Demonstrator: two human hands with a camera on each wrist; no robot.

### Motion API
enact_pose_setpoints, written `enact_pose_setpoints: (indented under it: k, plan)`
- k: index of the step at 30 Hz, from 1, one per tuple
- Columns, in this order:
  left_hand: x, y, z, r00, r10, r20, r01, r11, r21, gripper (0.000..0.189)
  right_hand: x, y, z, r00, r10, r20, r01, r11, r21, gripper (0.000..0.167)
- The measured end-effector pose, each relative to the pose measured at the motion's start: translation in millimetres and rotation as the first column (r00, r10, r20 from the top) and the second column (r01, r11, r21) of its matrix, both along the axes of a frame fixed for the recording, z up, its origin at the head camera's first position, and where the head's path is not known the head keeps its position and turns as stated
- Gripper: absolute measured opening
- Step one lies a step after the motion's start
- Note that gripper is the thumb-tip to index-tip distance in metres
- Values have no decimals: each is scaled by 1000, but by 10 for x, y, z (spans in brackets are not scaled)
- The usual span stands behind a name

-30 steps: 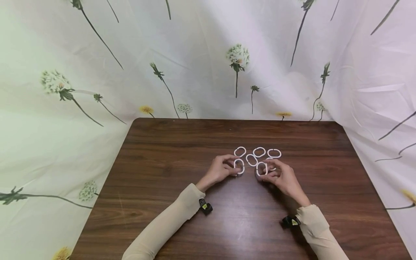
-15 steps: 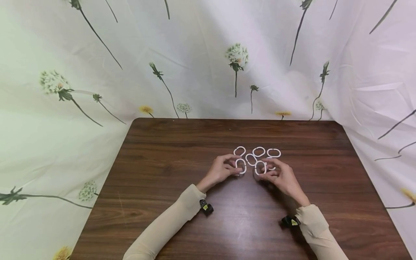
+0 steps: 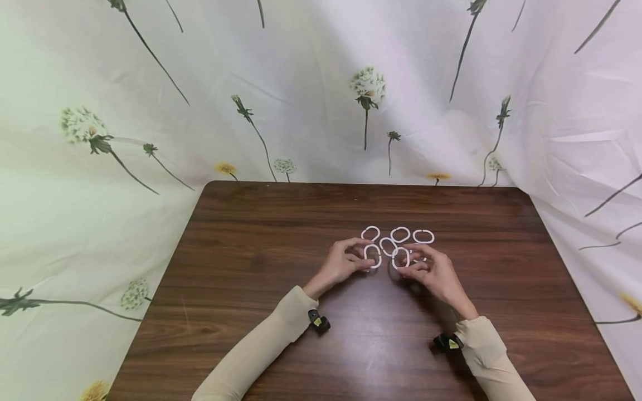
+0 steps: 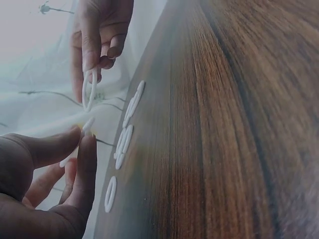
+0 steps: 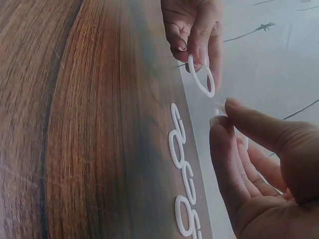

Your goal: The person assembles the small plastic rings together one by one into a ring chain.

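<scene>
One white ring (image 5: 194,75) was in the left hand (image 3: 345,259), another ring (image 4: 84,94) in the right hand (image 3: 437,274), just apart above the table (image 3: 391,345). Both looked light, stiff, maybe slick; best gripped on the rim, away from the slit. Each hand had a narrow thumb-and-finger pinch on its ring. Loose rings (image 3: 433,238) lay just beyond, one partly hidden.

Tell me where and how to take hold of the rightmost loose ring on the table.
I'd pinch that flat-lying ring by its rounded right end, coming from the right and slightly above: that end points away from the neighbouring ring on its left. The right hand probably suits best once free; it pinches another ring.
</scene>
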State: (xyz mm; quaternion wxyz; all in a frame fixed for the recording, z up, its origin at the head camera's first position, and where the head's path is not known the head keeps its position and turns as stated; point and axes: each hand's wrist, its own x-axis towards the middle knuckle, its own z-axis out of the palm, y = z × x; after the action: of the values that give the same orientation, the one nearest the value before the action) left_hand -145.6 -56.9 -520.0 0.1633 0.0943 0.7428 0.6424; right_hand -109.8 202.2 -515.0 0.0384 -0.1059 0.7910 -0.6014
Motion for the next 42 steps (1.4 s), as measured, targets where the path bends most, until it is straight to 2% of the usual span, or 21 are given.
enact_pose_setpoints:
  k: [6,15,23,34,42]
  plan:
    - [11,3,-1,1000,-1,1,1,1000,20,46,2,-33,27,1000,4,-10,-4,1000,10,55]
    - [47,6,11,1000,-1,4,1,998,56,46,-15,-81,33,1000,-16,-12,17,997,76,55]
    - [61,21,5,1000,-11,-28,13,998,54,44,-19,-105,31,1000,-11,-3,11,999,53,54]
    - [74,26,17,999,-29,-21,30,998,58,44,-2,-109,36,999,-39,29,37,997,67,53]
    - [92,23,-8,999,-46,-16,47,996,76,45,0,-111,29,1000,-26,13,25,998,55,51]
